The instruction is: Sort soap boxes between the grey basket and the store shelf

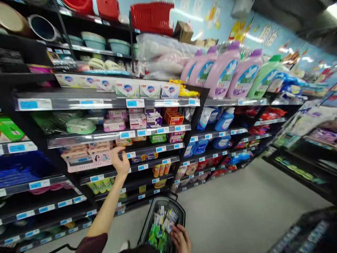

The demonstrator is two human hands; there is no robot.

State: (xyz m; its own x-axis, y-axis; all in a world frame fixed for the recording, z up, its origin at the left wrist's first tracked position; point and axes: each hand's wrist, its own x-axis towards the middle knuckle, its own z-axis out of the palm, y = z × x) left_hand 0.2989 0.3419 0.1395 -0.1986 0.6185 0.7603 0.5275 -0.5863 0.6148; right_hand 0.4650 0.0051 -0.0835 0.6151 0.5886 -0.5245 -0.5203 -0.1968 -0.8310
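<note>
Shop aisle (223,203), stocked shelves (110,103). Left hand (120,160): grip half-curled, seemingly empty, just beside shelved pink boxes (98,158). Right hand (181,239): at part-filled basket (180,211), grip unclear. Advisable: basket steady, fingers clear of price tags (135,103).

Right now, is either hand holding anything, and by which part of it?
The left hand, raised at the shelves, shows nothing held. The right hand is at the basket; whether it grips anything cannot be told.

A black shelf (105,137) carries the white LUX box (137,121), a pink pack (114,124) left of it and red boxes (175,119) right. Above it, the upper shelf (113,103) bears white soap boxes (127,88); below left, a lower shelf (149,151) holds pink cartons (91,158).
</note>
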